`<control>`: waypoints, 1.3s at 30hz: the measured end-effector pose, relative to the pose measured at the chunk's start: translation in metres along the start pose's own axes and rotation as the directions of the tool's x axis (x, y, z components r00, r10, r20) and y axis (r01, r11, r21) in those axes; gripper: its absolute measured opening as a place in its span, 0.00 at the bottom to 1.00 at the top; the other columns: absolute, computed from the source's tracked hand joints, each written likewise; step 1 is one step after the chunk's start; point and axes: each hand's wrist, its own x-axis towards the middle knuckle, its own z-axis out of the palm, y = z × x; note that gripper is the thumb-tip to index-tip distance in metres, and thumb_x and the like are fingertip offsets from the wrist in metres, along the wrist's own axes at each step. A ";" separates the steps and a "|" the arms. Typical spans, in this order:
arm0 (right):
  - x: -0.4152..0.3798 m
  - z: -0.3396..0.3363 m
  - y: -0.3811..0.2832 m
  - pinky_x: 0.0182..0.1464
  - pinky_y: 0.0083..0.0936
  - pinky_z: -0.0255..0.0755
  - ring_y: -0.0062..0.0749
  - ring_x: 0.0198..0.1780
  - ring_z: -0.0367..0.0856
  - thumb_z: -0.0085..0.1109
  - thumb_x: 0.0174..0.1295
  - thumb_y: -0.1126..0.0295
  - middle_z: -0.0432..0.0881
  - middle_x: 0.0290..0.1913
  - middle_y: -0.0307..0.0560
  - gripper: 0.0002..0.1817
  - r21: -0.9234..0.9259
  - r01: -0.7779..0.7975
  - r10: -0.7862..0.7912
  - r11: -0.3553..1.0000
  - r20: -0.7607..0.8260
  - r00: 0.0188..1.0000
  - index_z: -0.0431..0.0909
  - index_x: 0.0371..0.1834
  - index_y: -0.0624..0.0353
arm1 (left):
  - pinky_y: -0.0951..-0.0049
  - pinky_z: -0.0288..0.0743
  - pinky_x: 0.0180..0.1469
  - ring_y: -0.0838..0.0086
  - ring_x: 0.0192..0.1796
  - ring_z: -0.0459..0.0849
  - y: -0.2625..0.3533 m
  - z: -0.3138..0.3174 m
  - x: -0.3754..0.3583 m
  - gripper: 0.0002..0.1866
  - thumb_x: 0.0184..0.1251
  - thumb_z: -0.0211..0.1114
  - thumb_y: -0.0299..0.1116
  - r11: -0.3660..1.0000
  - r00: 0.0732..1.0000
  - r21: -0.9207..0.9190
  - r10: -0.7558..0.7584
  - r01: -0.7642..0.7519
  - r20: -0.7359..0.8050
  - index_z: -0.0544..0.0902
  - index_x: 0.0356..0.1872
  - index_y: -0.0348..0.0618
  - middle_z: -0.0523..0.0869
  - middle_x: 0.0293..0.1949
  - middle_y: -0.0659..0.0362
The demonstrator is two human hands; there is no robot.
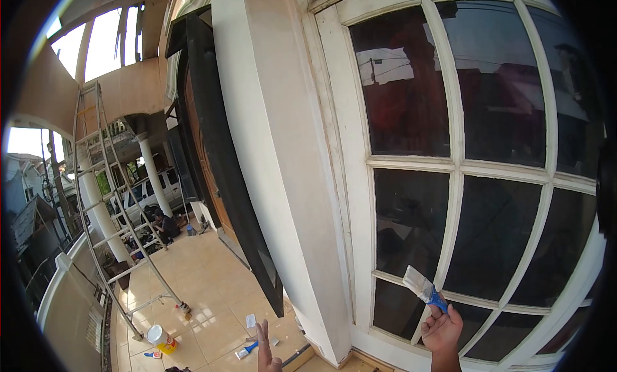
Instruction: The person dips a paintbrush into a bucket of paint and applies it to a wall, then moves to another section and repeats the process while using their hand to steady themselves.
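A paintbrush [419,284] with a blue handle and whitened bristles is held up in my right hand [441,330], in front of the lower panes of a white-framed window [455,169]. Its bristles point up and to the left. My left hand [265,353] is raised at the bottom of the view, fingers stretched upward and holding nothing. Just left of it on the tiled floor lies another blue-handled brush [246,351], with a small pale sheet [250,321] above it.
A tall ladder [106,192] stands at the left on the tiles. Near its feet are a white and yellow paint can [161,339] and a small brush [152,355]. A dark shutter [225,160] juts out beside the white pillar [270,147]. Farther off, a person [168,225] sits near a parked vehicle [151,193].
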 end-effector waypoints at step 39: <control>-0.019 0.086 0.064 0.49 0.42 0.83 0.44 0.39 0.89 0.41 0.72 0.55 0.84 0.54 0.53 0.24 -0.263 0.053 -0.045 0.963 0.038 0.998 0.72 0.65 0.54 | 0.34 0.43 0.71 0.66 0.73 0.65 -0.064 -0.138 -0.222 0.35 0.75 0.49 0.55 0.956 0.973 0.193 -0.202 0.220 -0.110 0.50 0.78 0.62 0.69 0.69 0.48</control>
